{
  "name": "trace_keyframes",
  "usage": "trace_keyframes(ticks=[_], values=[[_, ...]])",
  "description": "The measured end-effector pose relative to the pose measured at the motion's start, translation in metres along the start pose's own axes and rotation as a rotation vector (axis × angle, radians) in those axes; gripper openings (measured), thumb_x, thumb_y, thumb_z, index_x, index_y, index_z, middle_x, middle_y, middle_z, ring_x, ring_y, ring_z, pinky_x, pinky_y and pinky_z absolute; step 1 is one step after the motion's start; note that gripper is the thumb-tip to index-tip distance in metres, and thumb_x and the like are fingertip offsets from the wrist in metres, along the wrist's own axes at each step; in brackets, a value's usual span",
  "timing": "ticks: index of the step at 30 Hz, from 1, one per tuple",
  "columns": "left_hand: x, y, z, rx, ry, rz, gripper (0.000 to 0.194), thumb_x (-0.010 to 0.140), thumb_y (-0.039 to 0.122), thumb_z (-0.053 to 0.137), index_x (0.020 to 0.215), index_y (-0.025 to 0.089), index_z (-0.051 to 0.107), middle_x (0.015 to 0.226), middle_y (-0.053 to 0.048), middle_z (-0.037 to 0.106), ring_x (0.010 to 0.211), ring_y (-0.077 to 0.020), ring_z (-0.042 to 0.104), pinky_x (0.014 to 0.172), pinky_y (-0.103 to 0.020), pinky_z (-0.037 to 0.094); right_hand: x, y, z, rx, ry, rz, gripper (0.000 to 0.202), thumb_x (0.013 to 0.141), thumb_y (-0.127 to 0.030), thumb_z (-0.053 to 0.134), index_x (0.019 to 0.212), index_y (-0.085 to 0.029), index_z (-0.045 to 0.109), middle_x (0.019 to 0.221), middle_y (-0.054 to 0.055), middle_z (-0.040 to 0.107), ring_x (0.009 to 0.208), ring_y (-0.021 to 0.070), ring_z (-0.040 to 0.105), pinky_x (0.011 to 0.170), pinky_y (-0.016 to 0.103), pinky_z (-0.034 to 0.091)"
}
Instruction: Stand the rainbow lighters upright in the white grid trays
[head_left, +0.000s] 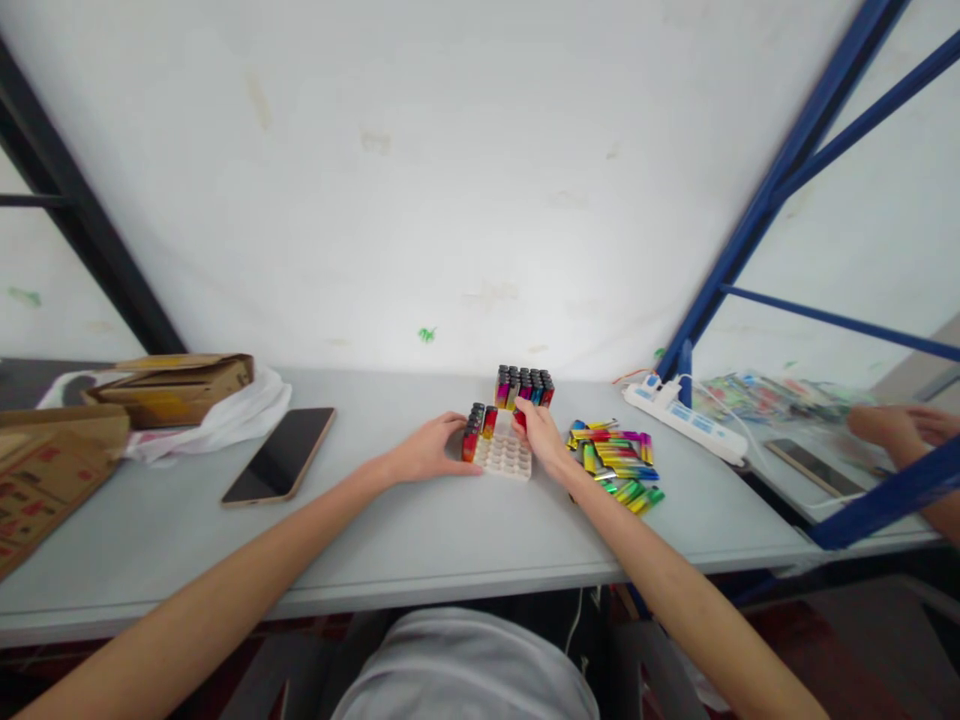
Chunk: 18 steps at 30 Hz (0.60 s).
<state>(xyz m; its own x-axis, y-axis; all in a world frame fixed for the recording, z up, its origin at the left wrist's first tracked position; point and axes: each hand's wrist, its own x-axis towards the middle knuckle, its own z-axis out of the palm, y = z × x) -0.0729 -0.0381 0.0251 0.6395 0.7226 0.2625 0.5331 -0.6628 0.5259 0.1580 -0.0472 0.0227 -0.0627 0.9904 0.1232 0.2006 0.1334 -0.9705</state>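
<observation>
A pale tray (511, 460) with rows of round holes lies on the table in front of me. Several red-orange lighters (471, 442) stand upright along its left side. My left hand (431, 450) holds the tray's left side, thumb at the near corner and fingers curved behind the lighters. My right hand (546, 440) pinches a red lighter (519, 421) above the tray's far right part; its lower end is hard to make out. Just behind stands a block of upright multicoloured lighters (524, 388) with black tops. Loose shiny colourful lighters (619, 455) lie heaped beside my right wrist.
A phone (281, 456) lies to the left on the grey table (390, 540). Farther left are cardboard boxes (180, 392) and a white plastic bag (259, 405). A power strip (686, 420) lies at the right by a blue metal frame (739, 250). Another person's hand (896, 430) shows beyond it.
</observation>
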Motion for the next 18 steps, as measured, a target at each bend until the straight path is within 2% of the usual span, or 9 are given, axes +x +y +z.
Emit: trace_keyframes(ticks=[5, 11, 14, 18], values=[[0.0004, -0.0027, 0.0010, 0.003, -0.006, 0.005, 0.075, 0.071, 0.064, 0.078, 0.126, 0.015, 0.065, 0.130, -0.014, 0.063, 0.118, -0.0335, 0.061, 0.107, -0.040, 0.046, 0.0007, 0.0033, 0.0011, -0.009, 0.061, -0.033, 0.052, 0.094, -0.055, 0.038, 0.051, -0.025, 0.032, 0.043, -0.004, 0.030, 0.043, 0.0125, 0.029, 0.047, 0.028, 0.026], [0.0004, -0.0042, 0.0012, 0.000, -0.002, 0.013, 0.074, 0.071, 0.065, 0.078, 0.126, 0.016, 0.065, 0.131, -0.014, 0.063, 0.117, -0.0334, 0.062, 0.106, -0.041, 0.047, 0.0025, 0.0049, 0.0009, -0.022, 0.086, 0.012, 0.052, 0.093, -0.057, 0.036, 0.053, -0.025, 0.038, 0.044, -0.003, 0.036, 0.045, 0.0141, 0.035, 0.048, 0.028, 0.030], [0.0003, -0.0027, 0.0003, -0.001, -0.001, 0.013, 0.072, 0.071, 0.064, 0.078, 0.124, 0.017, 0.066, 0.129, -0.013, 0.064, 0.117, -0.0333, 0.062, 0.106, -0.041, 0.047, 0.0021, 0.0026, 0.0019, 0.019, 0.076, 0.036, 0.053, 0.094, -0.059, 0.036, 0.052, -0.025, 0.038, 0.043, -0.003, 0.035, 0.043, 0.0143, 0.033, 0.047, 0.029, 0.028], [0.0004, -0.0012, -0.0005, 0.006, 0.002, 0.003, 0.072, 0.070, 0.063, 0.079, 0.122, 0.016, 0.067, 0.128, -0.013, 0.065, 0.116, -0.0337, 0.062, 0.105, -0.040, 0.047, 0.0017, 0.0024, 0.0020, 0.012, 0.059, 0.008, 0.050, 0.094, -0.049, 0.035, 0.051, -0.025, 0.035, 0.042, -0.004, 0.031, 0.041, 0.0124, 0.028, 0.046, 0.029, 0.025]])
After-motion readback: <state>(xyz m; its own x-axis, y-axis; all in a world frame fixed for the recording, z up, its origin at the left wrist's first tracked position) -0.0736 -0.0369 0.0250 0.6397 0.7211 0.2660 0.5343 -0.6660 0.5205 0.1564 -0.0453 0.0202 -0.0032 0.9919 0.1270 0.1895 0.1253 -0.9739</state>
